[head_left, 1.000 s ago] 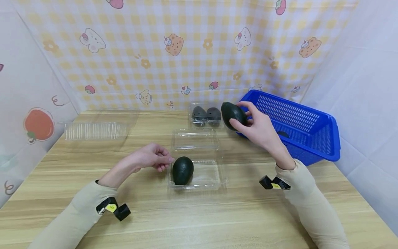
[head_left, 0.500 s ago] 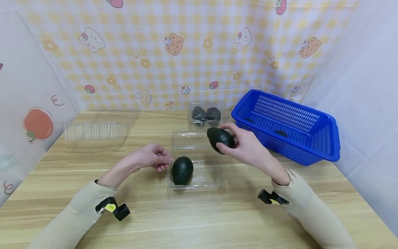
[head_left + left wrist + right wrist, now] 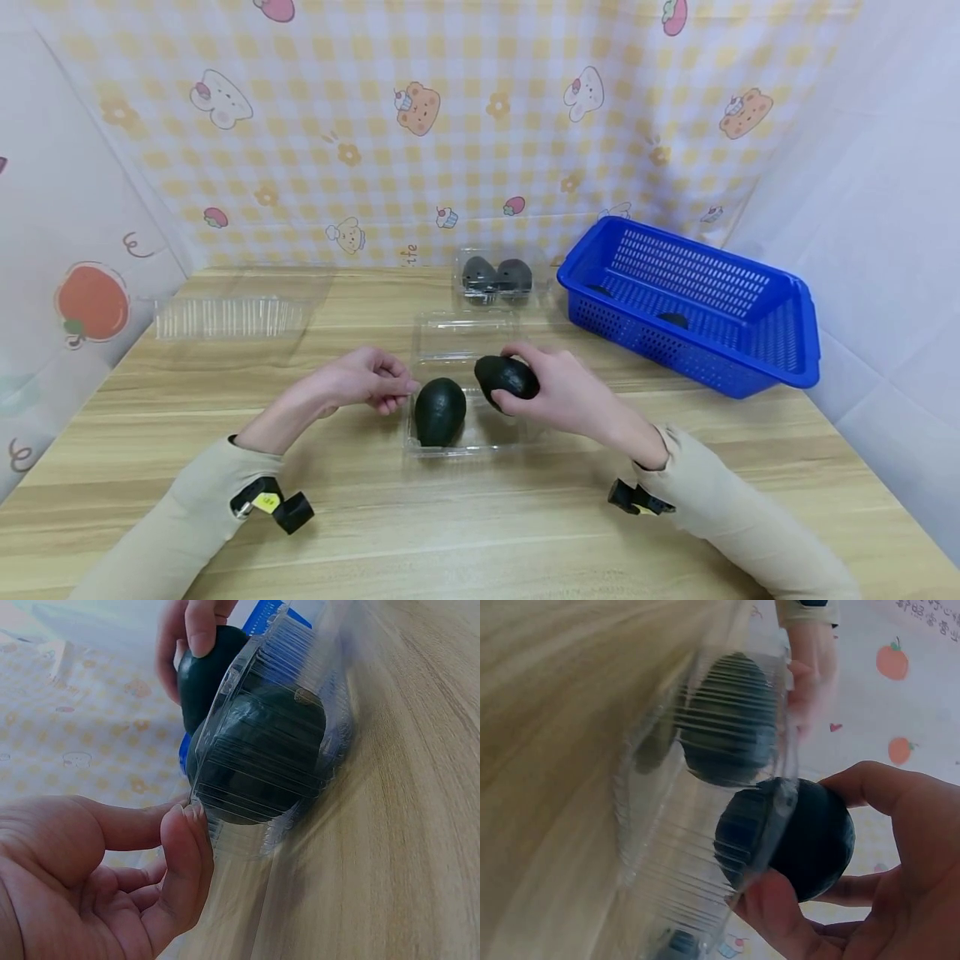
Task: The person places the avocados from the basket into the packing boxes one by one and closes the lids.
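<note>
A clear plastic clamshell box [image 3: 476, 442] lies with its lid folded back in the middle of the table. One dark green avocado [image 3: 440, 412] rests in its left half. My left hand [image 3: 367, 381] pinches the box's left rim between thumb and fingertips, as the left wrist view shows. Above the right half, my right hand [image 3: 562, 392] holds a second avocado [image 3: 506, 379] by its sides. In the right wrist view that held avocado [image 3: 817, 840] sits partly below the box's rim, tilted, with the fingers around it.
A blue plastic basket [image 3: 675, 354] at the right back holds dark avocados [image 3: 673, 320], partly hidden by its wall. Behind the box stands a closed clear box [image 3: 497, 279] with avocados inside. Another clear clamshell [image 3: 228, 319] lies open at the left back. A patterned curtain hangs behind the table.
My right hand has carried its avocado from beside the blue basket leftward and down to the right half of the box. The left hand has stayed at the box's left rim.
</note>
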`<state>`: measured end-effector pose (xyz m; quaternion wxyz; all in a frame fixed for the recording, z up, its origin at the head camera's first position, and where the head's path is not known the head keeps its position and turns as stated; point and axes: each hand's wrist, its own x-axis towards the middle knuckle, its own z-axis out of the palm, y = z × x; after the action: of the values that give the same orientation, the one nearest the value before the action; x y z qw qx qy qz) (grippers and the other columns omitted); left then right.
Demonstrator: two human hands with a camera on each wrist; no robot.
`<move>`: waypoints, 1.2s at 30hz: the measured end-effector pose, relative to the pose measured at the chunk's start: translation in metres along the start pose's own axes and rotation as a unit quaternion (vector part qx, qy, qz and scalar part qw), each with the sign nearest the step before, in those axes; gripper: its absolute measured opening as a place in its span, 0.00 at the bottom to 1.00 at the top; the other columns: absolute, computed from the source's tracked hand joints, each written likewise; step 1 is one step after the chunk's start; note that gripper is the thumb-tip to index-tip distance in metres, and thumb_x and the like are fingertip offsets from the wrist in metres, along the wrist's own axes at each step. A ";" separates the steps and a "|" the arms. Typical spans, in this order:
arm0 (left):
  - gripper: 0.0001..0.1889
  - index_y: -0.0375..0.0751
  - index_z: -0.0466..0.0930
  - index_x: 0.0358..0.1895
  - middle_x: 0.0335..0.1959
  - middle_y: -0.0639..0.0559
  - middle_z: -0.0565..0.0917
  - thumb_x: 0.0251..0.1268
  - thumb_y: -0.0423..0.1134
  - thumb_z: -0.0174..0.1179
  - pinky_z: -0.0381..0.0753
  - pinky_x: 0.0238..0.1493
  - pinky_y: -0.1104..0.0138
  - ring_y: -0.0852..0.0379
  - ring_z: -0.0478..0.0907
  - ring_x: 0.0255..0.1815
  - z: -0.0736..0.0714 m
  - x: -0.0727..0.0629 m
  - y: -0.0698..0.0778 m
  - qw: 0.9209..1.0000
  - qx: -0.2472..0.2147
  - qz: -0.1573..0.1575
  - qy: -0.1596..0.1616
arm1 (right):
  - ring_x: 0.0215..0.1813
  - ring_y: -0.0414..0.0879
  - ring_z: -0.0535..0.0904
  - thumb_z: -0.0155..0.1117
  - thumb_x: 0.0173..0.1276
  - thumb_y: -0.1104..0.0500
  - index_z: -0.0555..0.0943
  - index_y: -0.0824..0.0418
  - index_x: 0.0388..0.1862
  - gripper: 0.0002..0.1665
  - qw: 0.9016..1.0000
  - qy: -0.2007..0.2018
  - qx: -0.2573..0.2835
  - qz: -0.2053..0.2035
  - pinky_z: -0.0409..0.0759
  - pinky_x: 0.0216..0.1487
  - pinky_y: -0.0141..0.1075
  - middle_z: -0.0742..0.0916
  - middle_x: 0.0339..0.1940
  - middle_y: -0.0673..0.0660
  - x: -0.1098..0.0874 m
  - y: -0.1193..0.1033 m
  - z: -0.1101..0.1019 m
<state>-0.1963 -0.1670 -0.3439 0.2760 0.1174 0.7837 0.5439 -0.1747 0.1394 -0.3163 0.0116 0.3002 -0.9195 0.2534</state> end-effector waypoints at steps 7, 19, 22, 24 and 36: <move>0.09 0.26 0.77 0.39 0.26 0.46 0.81 0.72 0.32 0.61 0.80 0.28 0.73 0.61 0.77 0.25 0.000 0.000 0.000 1.000 -0.005 -0.002 0.000 | 0.38 0.49 0.83 0.72 0.63 0.44 0.78 0.58 0.63 0.33 1.000 0.002 -0.031 -0.001 0.83 0.36 0.40 0.86 0.47 0.62 0.000 -0.003 0.016; 0.08 0.29 0.77 0.37 0.26 0.48 0.81 0.72 0.33 0.61 0.81 0.29 0.72 0.60 0.77 0.26 0.001 0.001 0.000 1.000 -0.003 -0.003 0.000 | 0.33 0.50 0.82 0.75 0.59 0.36 0.81 0.54 0.52 0.31 0.993 0.013 -0.114 0.006 0.80 0.31 0.44 0.85 0.39 0.57 -0.001 -0.004 0.031; 0.08 0.30 0.77 0.37 0.26 0.48 0.81 0.72 0.33 0.61 0.81 0.29 0.72 0.60 0.77 0.26 0.001 0.001 0.000 1.000 -0.003 -0.004 0.000 | 0.31 0.49 0.80 0.73 0.58 0.33 0.81 0.54 0.50 0.32 0.992 0.014 -0.127 0.008 0.78 0.28 0.44 0.84 0.36 0.55 -0.002 -0.006 0.032; 0.08 0.30 0.77 0.36 0.26 0.48 0.81 0.72 0.33 0.61 0.81 0.29 0.72 0.60 0.77 0.26 0.001 0.001 0.000 1.000 -0.004 -0.004 -0.001 | 0.30 0.49 0.80 0.72 0.59 0.32 0.81 0.54 0.50 0.32 0.992 0.015 -0.125 0.005 0.78 0.27 0.43 0.84 0.36 0.55 -0.002 -0.007 0.032; 0.09 0.27 0.78 0.41 0.29 0.44 0.82 0.74 0.34 0.60 0.82 0.29 0.72 0.59 0.78 0.27 -0.001 -0.001 0.001 1.000 -0.003 -0.009 -0.007 | 0.30 0.45 0.83 0.65 0.72 0.43 0.84 0.61 0.46 0.22 0.995 0.031 -0.086 -0.038 0.83 0.33 0.40 0.87 0.36 0.56 0.000 -0.004 0.026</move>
<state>-0.1959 -0.1675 -0.3426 0.2865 0.1136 0.7810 0.5431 -0.1694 0.1247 -0.3370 0.0755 0.3244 -0.9252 0.1820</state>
